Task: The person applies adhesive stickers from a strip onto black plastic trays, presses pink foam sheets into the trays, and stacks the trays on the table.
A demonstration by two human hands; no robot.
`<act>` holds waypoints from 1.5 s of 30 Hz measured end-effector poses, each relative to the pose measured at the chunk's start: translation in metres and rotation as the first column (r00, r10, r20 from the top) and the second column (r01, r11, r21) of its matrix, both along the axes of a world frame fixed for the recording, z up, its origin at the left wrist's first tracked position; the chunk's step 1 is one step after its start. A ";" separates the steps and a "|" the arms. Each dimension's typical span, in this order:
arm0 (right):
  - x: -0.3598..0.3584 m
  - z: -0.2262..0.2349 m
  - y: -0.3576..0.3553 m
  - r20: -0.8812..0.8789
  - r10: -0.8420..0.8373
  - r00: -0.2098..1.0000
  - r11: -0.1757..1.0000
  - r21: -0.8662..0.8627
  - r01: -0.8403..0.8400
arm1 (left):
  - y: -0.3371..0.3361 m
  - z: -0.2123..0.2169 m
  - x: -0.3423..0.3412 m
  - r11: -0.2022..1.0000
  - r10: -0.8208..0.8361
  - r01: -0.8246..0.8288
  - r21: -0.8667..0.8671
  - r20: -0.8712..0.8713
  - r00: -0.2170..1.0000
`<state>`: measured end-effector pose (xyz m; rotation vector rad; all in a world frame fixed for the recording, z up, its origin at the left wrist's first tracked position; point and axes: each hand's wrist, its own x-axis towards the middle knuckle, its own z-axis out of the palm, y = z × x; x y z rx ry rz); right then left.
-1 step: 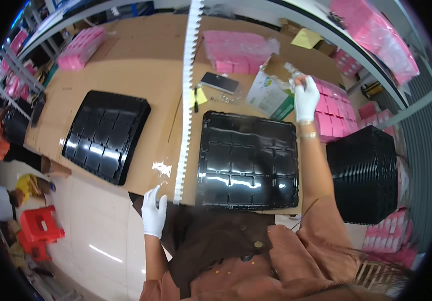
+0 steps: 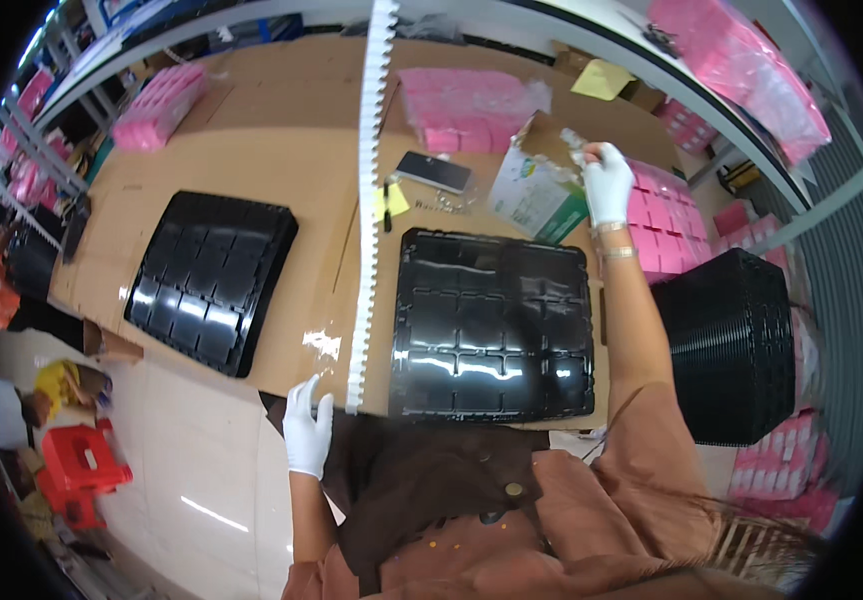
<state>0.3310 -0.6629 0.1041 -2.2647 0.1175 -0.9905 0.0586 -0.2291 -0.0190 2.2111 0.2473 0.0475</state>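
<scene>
Right hand [image 2: 608, 187] curled at the mouth of the carton [image 2: 541, 195], any hold unclear; left hand [image 2: 306, 437] loosely open, empty, by the table [image 2: 261, 150] edge; carton stands just beyond 1 black tray [image 2: 494, 330], so light fingertips, wrist off its rim, should avoid tipping it.

Can't read any text tbh, just see blurry print [image 2: 527, 169] on the white-and-green carton [image 2: 541, 197] behind the middle black tray [image 2: 492, 325].

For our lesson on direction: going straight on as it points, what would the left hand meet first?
Probably the table: in view, the left hand overlaps its edge, but depth is unclear, so it might pass above.
</scene>
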 end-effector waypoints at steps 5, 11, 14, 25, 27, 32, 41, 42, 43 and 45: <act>0.045 -0.012 -0.077 -0.511 0.205 0.835 0.953 -0.091 -0.289 | -0.011 -0.005 0.015 0.985 -0.108 0.090 0.145 0.125 0.986; 0.000 -0.023 -0.174 -0.102 -0.201 0.974 0.919 -0.365 0.152 | -0.010 0.000 0.016 0.981 -0.115 0.096 0.168 0.104 0.988; -0.043 -0.063 -0.220 -0.537 -0.353 0.766 0.886 -0.456 0.088 | -0.015 0.001 0.018 0.982 -0.117 0.105 0.160 0.065 0.991; -0.081 -0.116 -0.250 -0.316 -0.082 0.945 0.953 -0.302 -0.018 | -0.073 0.031 0.056 0.944 -0.295 0.257 0.207 0.181 0.938; -0.075 -0.123 -0.250 -0.312 -0.095 0.945 0.941 -0.338 -0.017 | -0.074 0.031 0.049 0.951 -0.295 0.275 0.143 0.139 0.945; -0.056 -0.139 -0.258 -0.355 -0.158 0.921 0.950 -0.310 0.044 | -0.062 0.023 0.037 0.952 -0.284 0.266 0.153 0.113 0.952; -0.023 -0.109 -0.406 0.024 -0.273 0.962 0.961 -0.041 0.274 | -0.042 0.026 0.032 0.976 -0.211 0.217 -0.028 0.132 0.968; -0.033 -0.069 -0.345 0.096 -0.181 0.979 0.977 0.135 0.167 | -0.048 0.020 0.032 0.981 -0.184 0.189 -0.028 0.135 0.974; -0.027 -0.058 -0.330 -0.078 0.029 0.997 0.979 0.201 -0.013 | -0.058 0.013 0.034 0.927 -0.120 0.138 -0.349 0.074 0.990; -0.079 -0.011 -0.171 -0.123 0.267 0.956 0.954 0.174 -0.244 | -0.083 0.012 0.039 0.669 -0.245 0.142 -0.729 -0.037 0.969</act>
